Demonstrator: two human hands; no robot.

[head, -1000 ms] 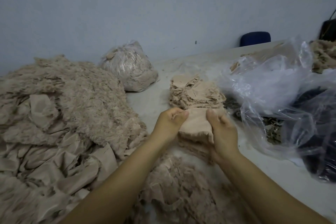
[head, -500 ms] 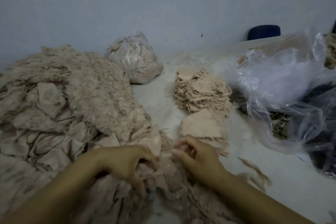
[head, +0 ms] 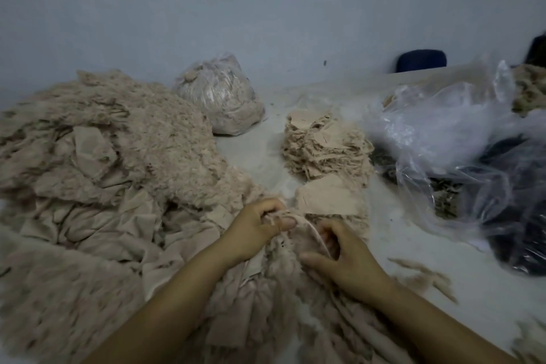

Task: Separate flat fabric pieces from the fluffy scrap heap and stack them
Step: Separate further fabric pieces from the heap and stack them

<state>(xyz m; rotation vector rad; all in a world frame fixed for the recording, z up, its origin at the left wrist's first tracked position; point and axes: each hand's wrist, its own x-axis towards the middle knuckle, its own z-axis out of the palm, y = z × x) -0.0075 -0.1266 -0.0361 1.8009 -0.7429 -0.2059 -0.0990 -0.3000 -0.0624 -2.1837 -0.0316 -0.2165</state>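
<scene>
A big beige fluffy scrap heap [head: 112,162] covers the left and near side of the table. Two stacks of flat beige pieces stand at centre: a tall far stack [head: 325,148] and a lower near stack [head: 331,198]. My left hand [head: 254,230] pinches a beige scrap [head: 304,230] at the heap's right edge, just left of the near stack. My right hand [head: 345,260] has curled fingers holding the same scrap's lower edge.
A tied clear bag of scraps [head: 220,100] sits at the back. Loose clear plastic bags [head: 461,139] with dark contents fill the right side. Fluff tufts [head: 425,275] lie on the white table [head: 254,156]. A blue chair back [head: 421,60] stands by the wall.
Both hands left the near stack after setting a piece on it, dropped into the heap, and now lift a scrap between them near that stack.
</scene>
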